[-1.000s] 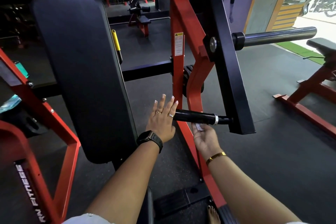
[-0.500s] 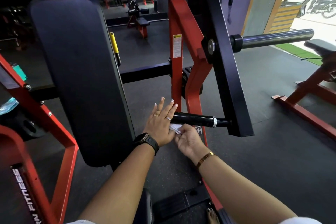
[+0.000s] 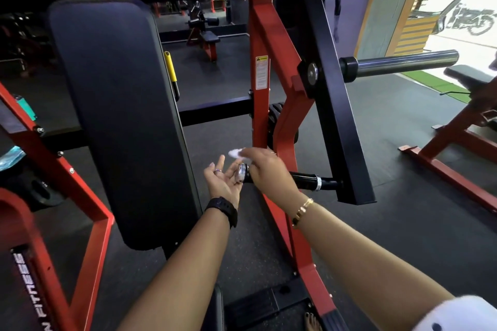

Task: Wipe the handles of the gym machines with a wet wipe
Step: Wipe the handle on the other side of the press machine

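Closest in, left hand (image 3: pixel 224 183) has flipped palm-up, grip wide open and empty, right by the handle's chrome end cap (image 3: pixel 240 172). Right hand (image 3: pixel 265 169) has come up from under and over the handle (image 3: pixel 304 179), grip pinching the wet wipe (image 3: pixel 236 153) above the tip. Looks like this handle's nearly wiped.

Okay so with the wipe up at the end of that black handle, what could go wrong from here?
1. The wet wipe is only pinched in the right hand, bunched above the handle; it could slip and drop to the floor.
2. With so little wipe on the grip, the stretch near the silver ring may get missed.
3. The open left hand sits right by the metal end cap and could knock against it.
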### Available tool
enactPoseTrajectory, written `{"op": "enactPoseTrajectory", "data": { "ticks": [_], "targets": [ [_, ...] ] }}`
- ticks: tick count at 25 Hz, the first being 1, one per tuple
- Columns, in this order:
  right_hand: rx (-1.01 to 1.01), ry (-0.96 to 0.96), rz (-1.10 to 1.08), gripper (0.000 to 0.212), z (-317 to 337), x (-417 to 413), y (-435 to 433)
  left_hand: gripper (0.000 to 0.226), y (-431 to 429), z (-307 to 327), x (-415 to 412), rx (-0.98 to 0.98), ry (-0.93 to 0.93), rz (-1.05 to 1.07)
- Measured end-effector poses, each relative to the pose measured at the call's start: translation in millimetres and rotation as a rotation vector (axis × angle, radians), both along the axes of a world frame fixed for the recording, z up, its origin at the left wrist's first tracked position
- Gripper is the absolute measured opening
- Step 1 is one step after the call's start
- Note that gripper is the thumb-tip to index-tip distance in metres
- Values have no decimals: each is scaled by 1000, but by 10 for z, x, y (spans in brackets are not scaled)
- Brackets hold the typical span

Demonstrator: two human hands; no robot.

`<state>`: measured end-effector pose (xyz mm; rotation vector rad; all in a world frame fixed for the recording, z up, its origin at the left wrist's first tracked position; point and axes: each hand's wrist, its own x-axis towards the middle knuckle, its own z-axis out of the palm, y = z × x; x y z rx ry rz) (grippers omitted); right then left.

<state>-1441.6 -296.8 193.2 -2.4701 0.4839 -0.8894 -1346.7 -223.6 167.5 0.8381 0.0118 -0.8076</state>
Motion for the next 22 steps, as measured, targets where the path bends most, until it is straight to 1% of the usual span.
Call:
{"op": "enactPoseTrajectory", "data": {
  "ticks": [1, 2, 3, 4, 5, 7, 9, 10, 11, 13, 15, 17, 18, 19, 22],
  "targets": [
    [-152, 167, 81, 31, -35, 66, 6, 57, 8, 18, 6, -19, 36, 0],
    [-263, 280, 131, 33, -88, 110, 39, 60, 20, 37, 4, -24, 56, -10],
    [-350, 333, 152, 40, -149, 142, 60, 63, 32, 53, 7, -18, 74, -22],
    [-417, 345, 151, 47, -192, 177, 60, 65, 46, 75, 7, -18, 92, -40],
    [-491, 346, 147, 48, -187, 204, 53, 67, 50, 75, 22, -12, 106, -55],
    [-658, 388, 176, 37, -134, 240, 40, 71, 66, 58, 62, 9, 123, -75],
    [-828, 398, 288, 21, -111, 232, -35, 76, 84, 45, 94, 2, 153, -76],
    [-885, 397, 348, 19, -90, 190, -79, 79, 92, 47, 97, -13, 168, -80],
    [-926, 401, 381, 22, -80, 147, -126, 81, 100, 36, 100, -24, 174, -85],
    [-932, 374, 345, 28, -92, 99, -188, 83, 113, 45, 87, -40, 176, -86],
    [-832, 375, 279, 19, -63, 165, -132, 84, 94, 50, 84, -35, 174, -79],
    [-803, 469, 254, 11, -73, 291, -27, 85, 88, 48, 81, -8, 160, -84],
    [-832, 489, 266, 7, -93, 325, 21, 86, 89, 44, 83, 0, 160, -86],
    [-871, 466, 282, 5, -111, 319, 29, 87, 96, 32, 90, -1, 162, -90],
    [-958, 383, 304, 17, -190, 152, -81, 89, 117, -4, 102, -33, 156, -112]
  ]
}}
